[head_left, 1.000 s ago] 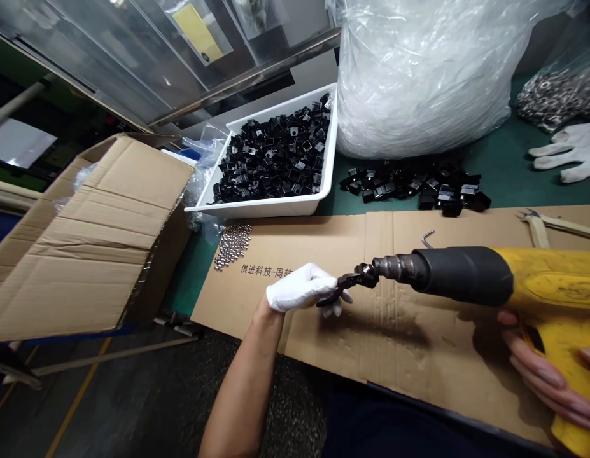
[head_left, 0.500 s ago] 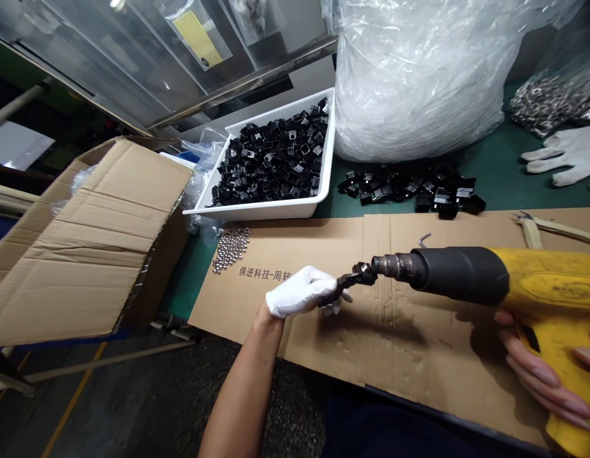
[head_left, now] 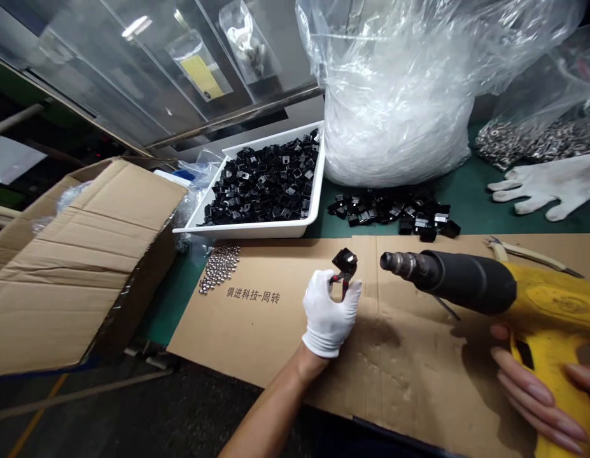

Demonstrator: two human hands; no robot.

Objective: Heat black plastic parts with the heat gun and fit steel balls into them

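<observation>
My left hand (head_left: 329, 312), in a white glove, is closed round small red-handled pliers (head_left: 345, 280). A small black plastic part (head_left: 343, 259) sits in the jaws, with a shiny metal spot on its side. My right hand (head_left: 538, 388) is bare and wraps the handle of a yellow heat gun (head_left: 552, 299). The gun's stepped metal nozzle (head_left: 402, 262) points left toward the black part, with a gap between them. Below both hands lies a cardboard sheet (head_left: 275, 337).
Black parts fill a white tray (head_left: 247, 230); more lie in a pile (head_left: 394, 210). Small metal pieces (head_left: 219, 267), a hex key (head_left: 450, 308) and pale-handled cutters (head_left: 533, 254) rest on the cardboard. Behind are a big plastic bag (head_left: 394, 121) and a loose glove (head_left: 552, 184). An open carton (head_left: 84, 267) stands left.
My left hand has turned upright and drawn the pliers and black part left, away from the nozzle. The heat gun stays in my right hand, its nozzle slightly farther right. The view has shifted.
</observation>
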